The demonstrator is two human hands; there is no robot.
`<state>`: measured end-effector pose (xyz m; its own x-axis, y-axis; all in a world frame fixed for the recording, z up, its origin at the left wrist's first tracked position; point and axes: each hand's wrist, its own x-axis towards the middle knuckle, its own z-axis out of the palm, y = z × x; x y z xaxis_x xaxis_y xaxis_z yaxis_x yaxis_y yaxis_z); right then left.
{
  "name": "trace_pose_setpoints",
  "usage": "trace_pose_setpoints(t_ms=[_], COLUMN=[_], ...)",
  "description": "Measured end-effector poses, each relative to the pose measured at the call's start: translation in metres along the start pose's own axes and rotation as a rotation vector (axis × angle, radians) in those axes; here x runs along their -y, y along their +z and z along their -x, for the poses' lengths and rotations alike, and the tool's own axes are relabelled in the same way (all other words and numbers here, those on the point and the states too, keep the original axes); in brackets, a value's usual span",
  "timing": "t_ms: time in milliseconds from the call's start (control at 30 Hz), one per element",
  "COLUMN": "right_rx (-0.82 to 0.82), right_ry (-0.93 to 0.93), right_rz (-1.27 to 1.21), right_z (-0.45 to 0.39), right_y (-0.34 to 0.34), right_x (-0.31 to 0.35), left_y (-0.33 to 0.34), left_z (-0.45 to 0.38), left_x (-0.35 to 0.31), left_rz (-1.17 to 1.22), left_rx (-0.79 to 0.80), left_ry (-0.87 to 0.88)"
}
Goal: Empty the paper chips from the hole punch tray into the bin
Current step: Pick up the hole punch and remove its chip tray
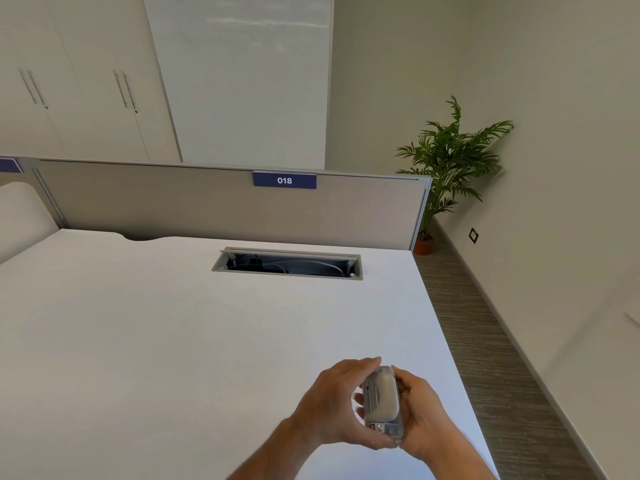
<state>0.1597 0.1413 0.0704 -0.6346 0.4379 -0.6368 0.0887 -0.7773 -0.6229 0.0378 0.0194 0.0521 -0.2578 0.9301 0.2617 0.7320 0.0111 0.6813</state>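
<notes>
White bench [173, 341] fills the lower left and centre of frame, bare apart from one open cable slot [287, 264] near its far edge, cables visible inside. One beige divider panel [173, 206] along the back, with one blue "018" tag [284, 180] at top centre and part of a second blue tag [9, 165] at the far left edge. Behind it, upper left: white cabinet doors [69, 81] with two pairs of bar handles, then one pale glossy panel [242, 81]. Right side: grey-brown striped floor [485, 341], plain wall, one wall socket [473, 235], one potted plant [450, 161] in a terracotta pot in the corner. Bottom centre-right, above the bench's right edge: one grey hole punch [382, 400] held on end between two hands. Left hand [332, 407] wraps it from the left, fingers curled closed on it; right hand [420, 414] grips the right side, also closed on it. No bin in frame
</notes>
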Motion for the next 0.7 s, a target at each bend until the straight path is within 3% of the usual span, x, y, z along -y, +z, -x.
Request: trace_pose_setpoints(t_ms=[333, 700], right_rx=[0.036, 0.067], right_ry=[-0.055, -0.094], right_rz=[-0.105, -0.241], right_z=[0.017, 0.032], right_y=[0.001, 0.000], right_x=[-0.024, -0.037], left_y=[-0.008, -0.010], left_z=[-0.004, 0.001], left_x=[0.003, -0.005], left_rz=[0.054, 0.090], left_rx=[-0.182, -0.201], left_ry=[-0.149, -0.163])
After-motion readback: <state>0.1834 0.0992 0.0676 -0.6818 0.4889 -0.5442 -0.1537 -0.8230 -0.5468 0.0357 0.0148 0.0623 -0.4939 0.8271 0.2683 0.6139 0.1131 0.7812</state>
